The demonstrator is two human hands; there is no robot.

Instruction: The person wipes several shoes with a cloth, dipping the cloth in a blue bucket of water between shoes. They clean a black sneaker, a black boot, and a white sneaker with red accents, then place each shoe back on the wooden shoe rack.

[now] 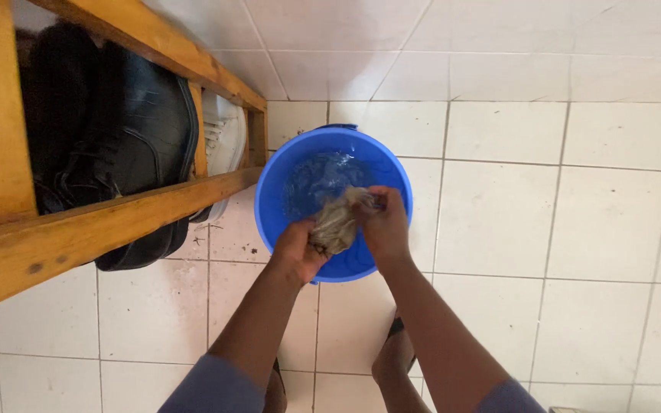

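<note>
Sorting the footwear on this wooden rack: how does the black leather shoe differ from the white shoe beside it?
The black leather shoe is dark, glossy and mostly in view; the white shoe is pale and largely hidden behind the wooden rack. The black one sits nearer the camera, the white one nearer the blue bucket. Both have laces.

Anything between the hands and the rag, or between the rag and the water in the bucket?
Nothing visible. Left hand and right hand both grip the wet rag directly, over the open blue bucket; the water lies uncovered below.
</note>
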